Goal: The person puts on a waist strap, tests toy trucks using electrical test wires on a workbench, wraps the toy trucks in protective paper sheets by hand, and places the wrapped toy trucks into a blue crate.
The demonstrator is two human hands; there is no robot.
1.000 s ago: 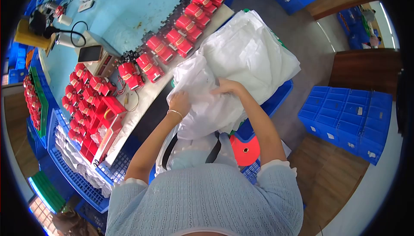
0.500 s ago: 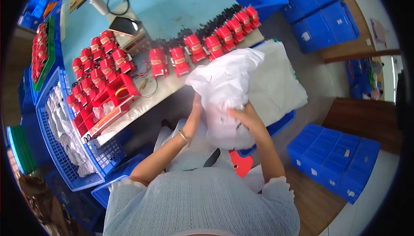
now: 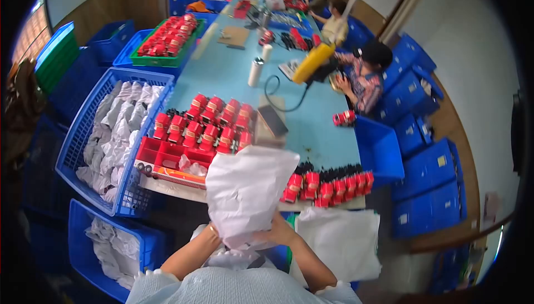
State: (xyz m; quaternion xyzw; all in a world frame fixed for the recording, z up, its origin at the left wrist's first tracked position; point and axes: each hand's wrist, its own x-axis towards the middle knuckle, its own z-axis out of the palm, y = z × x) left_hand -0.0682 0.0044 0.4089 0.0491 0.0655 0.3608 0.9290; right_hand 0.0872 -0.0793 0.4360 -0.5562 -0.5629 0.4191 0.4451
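A white bag (image 3: 247,193) is held up in front of my body, its wide end facing the table. At its lower left edge is my left hand (image 3: 214,235), partly behind the bag, with its fingers hidden. My right hand (image 3: 278,232) grips the bag's lower right side. A stack of flat white bags (image 3: 339,243) lies to the right of my right hand. Beyond the bag, red toy trucks (image 3: 208,137) stand in rows beside a red compartment tray (image 3: 172,159). More red trucks (image 3: 325,190) line the table's near right edge.
At left, a blue basket (image 3: 72,143) holds white-wrapped items, above another blue bin (image 3: 147,248) with white bags. A phone (image 3: 272,120) lies on the blue table (image 3: 222,76). A yellow tool (image 3: 312,64) hangs over it. Co-workers (image 3: 367,79) sit along the right side.
The view has swung left and up, showing the table's length and the co-workers. Lifted from the stack side, the bag is now upright between my hands, its wide end raised.
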